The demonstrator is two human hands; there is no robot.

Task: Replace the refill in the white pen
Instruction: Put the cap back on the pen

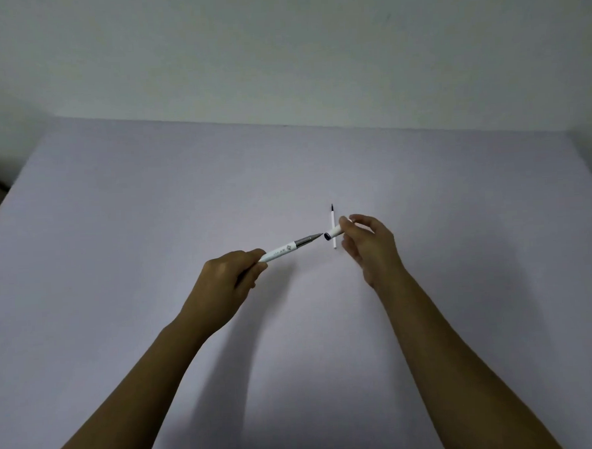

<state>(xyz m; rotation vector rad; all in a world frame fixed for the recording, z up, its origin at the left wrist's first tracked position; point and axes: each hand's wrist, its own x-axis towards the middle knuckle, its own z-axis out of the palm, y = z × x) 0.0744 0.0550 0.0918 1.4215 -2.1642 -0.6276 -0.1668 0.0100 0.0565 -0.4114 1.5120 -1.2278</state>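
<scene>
Pen [282,250] sits gripped in the left hand [227,279], tip toward the cap [334,232] pinched by the right hand [367,246]. Refill [333,225] lies behind the cap on the table [150,214], far from any edge.

Two bare forearms, uncovered by any sleeve from the lower frame edge up to each grip, end in the left hand [227,284] and the right hand [369,246], both without gloves, rings, watch or wristband, each showing slender fingers with short, unpainted nails.
</scene>
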